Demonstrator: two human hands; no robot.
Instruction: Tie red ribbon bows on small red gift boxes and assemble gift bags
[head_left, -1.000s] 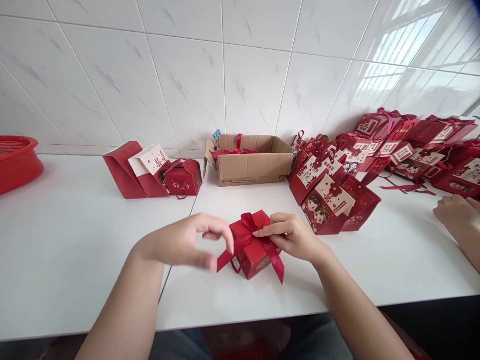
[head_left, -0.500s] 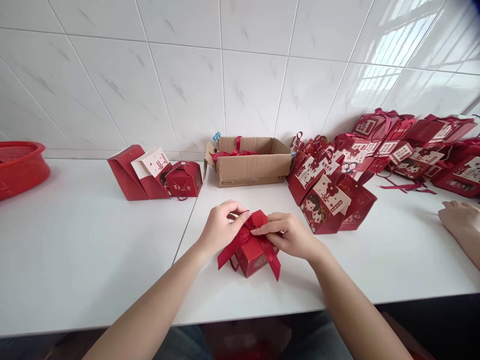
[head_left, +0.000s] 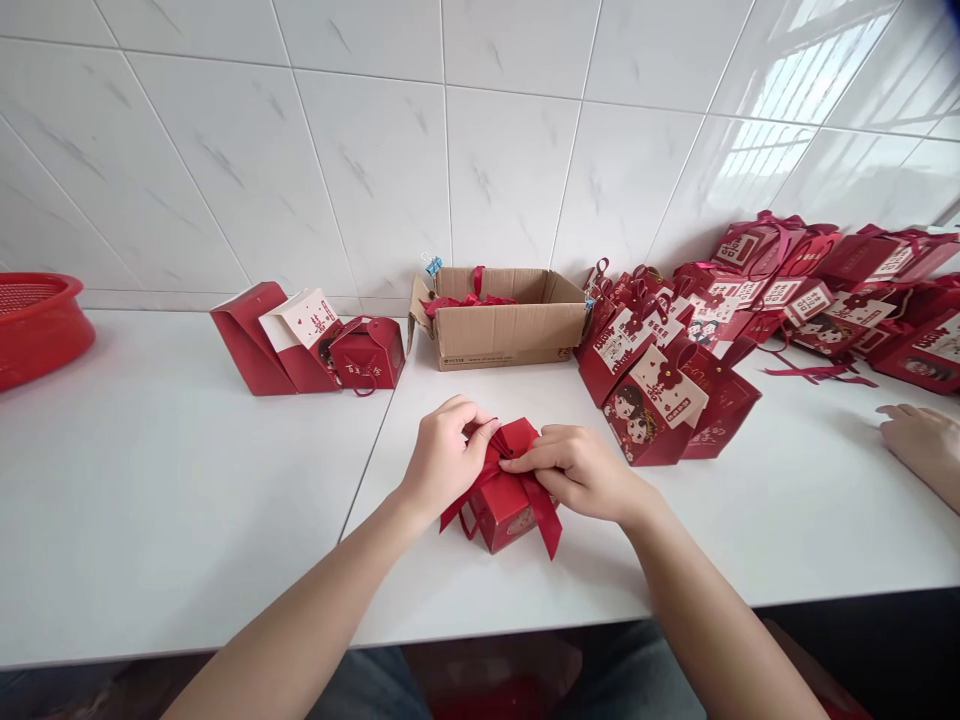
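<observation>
A small red gift box [head_left: 504, 500] stands on the white table in front of me, with a red ribbon [head_left: 545, 515] tied over its top in a bow. My left hand [head_left: 450, 455] pinches a loop of the ribbon between thumb and fingers at the box's upper left. From the other side, my right hand [head_left: 577, 468] has its index finger on the middle of the bow. Its other fingers are curled in at the ribbon's right loop, and their grip is partly hidden. The ribbon's two tails hang down over the box's front and left.
An open cardboard box [head_left: 510, 335] holding red ribbon stands by the tiled wall. Left of it are several red gift boxes [head_left: 371, 355]; many more [head_left: 660, 400] are piled at right. A red plastic basket [head_left: 45, 335] sits far left. Another person's hand [head_left: 919, 435] rests at the right edge.
My left hand has shifted slightly with the ribbon, and the left tail has drawn in closer to the box. My right hand stays nearly in place. The view has tilted slightly.
</observation>
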